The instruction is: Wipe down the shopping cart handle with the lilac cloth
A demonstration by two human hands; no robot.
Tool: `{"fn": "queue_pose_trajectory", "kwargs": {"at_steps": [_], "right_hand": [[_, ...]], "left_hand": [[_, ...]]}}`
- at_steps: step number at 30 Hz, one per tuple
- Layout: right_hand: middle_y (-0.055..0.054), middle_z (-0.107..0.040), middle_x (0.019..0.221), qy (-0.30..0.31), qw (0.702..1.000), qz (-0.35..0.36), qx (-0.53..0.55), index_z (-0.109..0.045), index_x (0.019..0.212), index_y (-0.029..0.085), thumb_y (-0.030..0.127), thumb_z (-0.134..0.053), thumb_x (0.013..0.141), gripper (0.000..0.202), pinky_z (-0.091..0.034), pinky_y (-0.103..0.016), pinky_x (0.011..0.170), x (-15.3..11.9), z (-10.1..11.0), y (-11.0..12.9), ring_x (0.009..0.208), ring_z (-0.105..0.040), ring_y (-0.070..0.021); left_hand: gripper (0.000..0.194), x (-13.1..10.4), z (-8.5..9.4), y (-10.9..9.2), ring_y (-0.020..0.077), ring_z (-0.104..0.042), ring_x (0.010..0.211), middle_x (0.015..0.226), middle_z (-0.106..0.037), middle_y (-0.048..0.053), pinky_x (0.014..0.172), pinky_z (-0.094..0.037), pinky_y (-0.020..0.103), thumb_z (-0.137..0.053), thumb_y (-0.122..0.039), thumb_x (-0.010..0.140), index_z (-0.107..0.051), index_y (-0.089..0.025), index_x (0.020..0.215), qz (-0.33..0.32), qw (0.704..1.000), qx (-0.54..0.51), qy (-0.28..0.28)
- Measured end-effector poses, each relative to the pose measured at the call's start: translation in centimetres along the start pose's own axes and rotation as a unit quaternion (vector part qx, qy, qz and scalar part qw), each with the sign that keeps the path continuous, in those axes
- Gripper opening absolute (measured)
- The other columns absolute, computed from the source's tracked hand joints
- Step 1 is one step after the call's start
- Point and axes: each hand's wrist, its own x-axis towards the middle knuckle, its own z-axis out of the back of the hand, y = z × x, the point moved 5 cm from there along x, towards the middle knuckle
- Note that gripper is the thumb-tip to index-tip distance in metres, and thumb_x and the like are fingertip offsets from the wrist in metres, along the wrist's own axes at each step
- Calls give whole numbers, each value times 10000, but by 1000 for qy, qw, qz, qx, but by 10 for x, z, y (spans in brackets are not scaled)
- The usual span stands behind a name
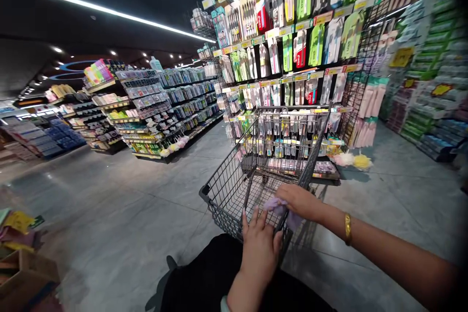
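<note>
A dark wire shopping cart (pixel 223 187) stands in front of me, its basket holding nothing that I can make out. My right hand (pixel 302 202), with a gold bangle (pixel 347 228) on the wrist, is closed around a crumpled purple cloth (pixel 276 205) against the cart's side rim. Part of the cloth hangs below that hand. My left hand (pixel 260 246) lies at the near end of the cart, fingers stretched out and slightly apart, close to the cloth. Its palm side is hidden.
Beyond the cart rises a rack of packaged toothbrushes (pixel 285 53). Shelving units (pixel 141 102) line the left. Stacked green packs (pixel 420 87) stand at right. An open cardboard box (pixel 31 273) sits at lower left on the grey floor (pixel 120 224).
</note>
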Motion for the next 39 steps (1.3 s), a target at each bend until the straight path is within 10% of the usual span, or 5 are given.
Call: {"fn": "queue_pose_trajectory", "kwargs": {"at_steps": [6, 22, 39], "right_hand": [[-66, -613, 961, 29, 995, -83, -42, -604, 988, 171, 232, -442, 967, 174, -384, -282, 794, 17, 4, -26, 904, -555, -182], [-45, -585, 901, -18, 994, -78, -76, -581, 982, 197, 191, -488, 922, 111, -324, -290, 702, -3, -13, 10, 820, -539, -191], [-37, -583, 868, -38, 979, -145, -137, -590, 975, 211, 200, -493, 923, 111, -293, -303, 630, -29, -3, 3, 734, -523, -171]], "left_hand": [[268, 2, 9, 7, 282, -421, 1377, 1305, -642, 44, 1197, -76, 635, -501, -397, 966, -678, -218, 874, -18, 999, -27, 4], [258, -28, 27, 20, 279, -381, 1393, 1317, -634, 24, 1209, -133, 603, -501, -376, 975, -674, -216, 868, -22, 997, -62, 37], [224, -2, 23, 22, 248, -364, 1407, 1339, -617, 12, 1226, -102, 557, -528, -396, 968, -669, -230, 915, -100, 987, -80, 98]]}}
